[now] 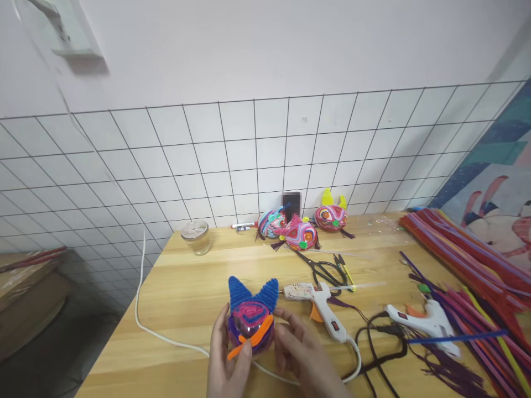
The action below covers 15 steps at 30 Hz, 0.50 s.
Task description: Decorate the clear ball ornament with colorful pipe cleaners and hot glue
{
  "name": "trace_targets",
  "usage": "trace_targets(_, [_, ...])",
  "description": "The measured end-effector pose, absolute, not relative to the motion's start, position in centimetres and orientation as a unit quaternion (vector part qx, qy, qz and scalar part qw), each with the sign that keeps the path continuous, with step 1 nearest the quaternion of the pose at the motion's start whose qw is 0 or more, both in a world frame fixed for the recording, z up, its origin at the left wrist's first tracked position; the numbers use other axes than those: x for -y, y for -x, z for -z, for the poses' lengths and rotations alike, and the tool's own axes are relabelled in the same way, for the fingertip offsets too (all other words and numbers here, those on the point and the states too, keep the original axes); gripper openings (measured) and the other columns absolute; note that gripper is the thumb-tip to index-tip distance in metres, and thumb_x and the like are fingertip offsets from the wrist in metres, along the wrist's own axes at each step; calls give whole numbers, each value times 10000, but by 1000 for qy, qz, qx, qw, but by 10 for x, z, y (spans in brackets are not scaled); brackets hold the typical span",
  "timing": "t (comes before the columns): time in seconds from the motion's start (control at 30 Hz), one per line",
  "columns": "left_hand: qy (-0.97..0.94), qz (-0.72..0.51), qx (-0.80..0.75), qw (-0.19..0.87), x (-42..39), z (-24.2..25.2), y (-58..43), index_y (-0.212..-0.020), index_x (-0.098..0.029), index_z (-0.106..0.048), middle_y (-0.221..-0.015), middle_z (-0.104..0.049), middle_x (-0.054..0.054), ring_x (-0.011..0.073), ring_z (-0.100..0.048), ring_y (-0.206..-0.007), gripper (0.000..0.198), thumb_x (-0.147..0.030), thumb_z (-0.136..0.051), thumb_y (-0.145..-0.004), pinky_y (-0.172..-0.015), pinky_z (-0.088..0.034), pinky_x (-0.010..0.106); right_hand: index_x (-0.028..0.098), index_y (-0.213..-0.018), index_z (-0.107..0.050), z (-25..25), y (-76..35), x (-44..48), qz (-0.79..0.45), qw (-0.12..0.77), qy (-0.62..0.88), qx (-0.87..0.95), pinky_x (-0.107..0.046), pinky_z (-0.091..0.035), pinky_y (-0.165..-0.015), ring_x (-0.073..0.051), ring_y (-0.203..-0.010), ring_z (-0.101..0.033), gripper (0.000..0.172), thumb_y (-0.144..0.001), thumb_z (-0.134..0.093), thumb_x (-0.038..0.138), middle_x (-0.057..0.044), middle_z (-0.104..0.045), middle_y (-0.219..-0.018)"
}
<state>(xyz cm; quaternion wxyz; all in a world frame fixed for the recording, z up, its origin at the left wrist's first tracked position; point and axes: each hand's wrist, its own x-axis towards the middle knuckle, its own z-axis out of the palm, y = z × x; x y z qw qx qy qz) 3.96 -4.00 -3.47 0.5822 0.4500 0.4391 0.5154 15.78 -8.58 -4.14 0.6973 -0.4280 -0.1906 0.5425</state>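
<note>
A round pipe-cleaner animal head (250,313) with two blue ears and a pink and blue spiral sits between my hands, above the near part of the table. My left hand (228,354) is closed round its left side, the thumb pressing on a bent orange pipe cleaner (260,331) that lies slantwise across the front. At the right side, my right hand (296,345) has its thumb and fingers bent against the edge of the head. Its fingertips are partly hidden. Just beyond lies a white hot glue gun (319,304) with an orange trigger.
Three finished pipe-cleaner heads (301,235) stand by the tiled wall. Black scissors (326,269), a second glue gun (427,320) and bundles of pipe cleaners (464,260) lie to the right. A lidded glass jar (196,237) stands at back left. A white cord (166,339) crosses the table (166,293).
</note>
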Motion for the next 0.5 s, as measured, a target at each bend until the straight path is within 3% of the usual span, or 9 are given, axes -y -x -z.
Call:
trace_targets(0.13, [-436, -519, -430, 597, 44, 32, -42, -1268, -229, -461, -1337, -548, 153, 326, -545, -1196, 710, -525, -699, -668, -887, -527, 328, 200, -1126, -552, 39, -156, 90, -537, 685, 444, 212, -190, -408, -426, -109, -545, -593, 551, -701, -765, 479, -27, -676, -843])
trace_targets(0.23, [-428, -514, -420, 614, 51, 28, -46, -1262, -233, -459, -1349, -546, 149, 318, -570, -1173, 708, -475, -730, -655, -888, -531, 326, 229, -1177, -542, 31, -153, 92, -555, 684, 412, 233, -297, -528, -685, -225, -912, -664, 576, -708, -748, 492, -72, -677, -1075])
trace_targets(0.33, [-426, -508, -407, 629, 57, 24, -50, -1274, -225, -437, -1320, -573, 159, 312, -616, -1112, 727, -458, -737, -654, -875, -543, 334, 237, -1115, -596, 20, -151, 93, -573, 687, 378, 239, -396, -464, -933, -262, -1092, -605, 469, -733, -729, 476, -60, -685, -1111])
trace_targets(0.5, [-450, -504, -389, 626, 61, 27, -49, -1271, -229, -448, -1330, -562, 165, 302, -649, -1059, 715, -452, -742, -659, -847, -556, 338, 230, -1062, -647, 11, -156, 95, -593, 669, 398, 207, -412, -451, -961, -259, -1051, -634, 413, -731, -734, 460, -48, -717, -1046])
